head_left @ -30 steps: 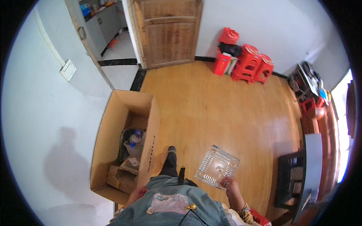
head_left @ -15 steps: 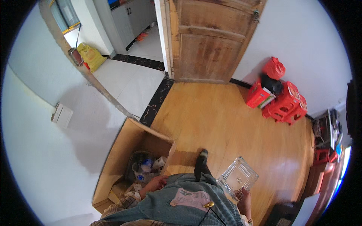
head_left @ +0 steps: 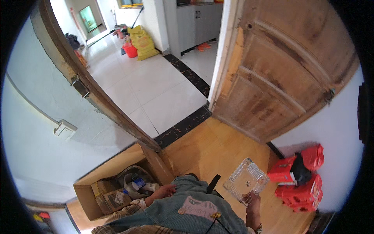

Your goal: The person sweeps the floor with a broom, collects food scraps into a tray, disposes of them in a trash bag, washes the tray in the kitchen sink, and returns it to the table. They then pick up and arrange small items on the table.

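A clear, square tray with ribbed sides sits right of the lower centre of the frame, held up above the wooden floor. It looks like glass, though clear hard plastic cannot be ruled out. Either way it should be stiff; if glass, it is probably weighty for its size, slick on its smooth base and quick to chip at the corners. The ribbed rim seems the surest place to take hold, best at two opposite sides or with fingers spread beneath.

The right hand has its grip closed on the near corner, so the weight hangs out ahead of it and would likely twist the wrist. The left hand is off the tray, its grip loose, fingers slightly bent, nothing seen in it.

That hand is beside a cardboard box at lower left, which holds a blue-and-white container and smaller cartons. Red plastic stools stand at lower right, and a scuffed wooden door fills the upper right.
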A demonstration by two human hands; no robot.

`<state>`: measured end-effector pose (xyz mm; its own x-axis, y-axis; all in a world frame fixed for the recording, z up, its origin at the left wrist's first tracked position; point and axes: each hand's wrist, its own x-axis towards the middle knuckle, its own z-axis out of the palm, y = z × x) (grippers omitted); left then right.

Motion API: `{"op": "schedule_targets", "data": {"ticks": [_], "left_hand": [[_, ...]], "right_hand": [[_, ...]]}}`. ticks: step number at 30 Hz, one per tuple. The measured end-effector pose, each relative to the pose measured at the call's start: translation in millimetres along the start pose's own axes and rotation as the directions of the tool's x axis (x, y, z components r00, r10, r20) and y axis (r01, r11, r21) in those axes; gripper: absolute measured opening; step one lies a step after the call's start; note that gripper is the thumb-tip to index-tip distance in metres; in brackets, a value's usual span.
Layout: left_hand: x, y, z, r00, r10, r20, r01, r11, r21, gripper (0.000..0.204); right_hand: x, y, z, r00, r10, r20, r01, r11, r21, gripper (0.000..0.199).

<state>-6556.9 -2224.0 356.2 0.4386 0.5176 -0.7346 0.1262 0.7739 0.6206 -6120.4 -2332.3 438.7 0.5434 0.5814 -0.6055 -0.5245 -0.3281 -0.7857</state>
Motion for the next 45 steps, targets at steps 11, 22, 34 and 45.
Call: {"op": "schedule_targets", "data": {"ticks": [11,22,34,45], "left_hand": [[91,131,-6,0.978,0.049,-0.200,-0.124,0.915,-0.383,0.038],[192,251,-63,0.980,-0.037,-0.194,-0.145,0.532,-0.834,0.037],[305,362,-227,0.975,0.185,-0.124,-0.175,0.287,-0.942,0.040],[416,542,-324,0.964,0.033,-0.264,-0.265,0.210,-0.941,0.043]], "right_hand": [[186,-105,197,0.955,0.133,0.264,-0.086,0.979,-0.184,0.017],[313,-170,395,0.901,0.304,0.308,-0.163,0.897,-0.410,0.018],[442,-216,643,0.710,0.456,0.537,-0.211,0.865,-0.456,0.020],[539,-275,804,0.815,0.351,0.461,-0.196,0.916,-0.350,0.023]]}}
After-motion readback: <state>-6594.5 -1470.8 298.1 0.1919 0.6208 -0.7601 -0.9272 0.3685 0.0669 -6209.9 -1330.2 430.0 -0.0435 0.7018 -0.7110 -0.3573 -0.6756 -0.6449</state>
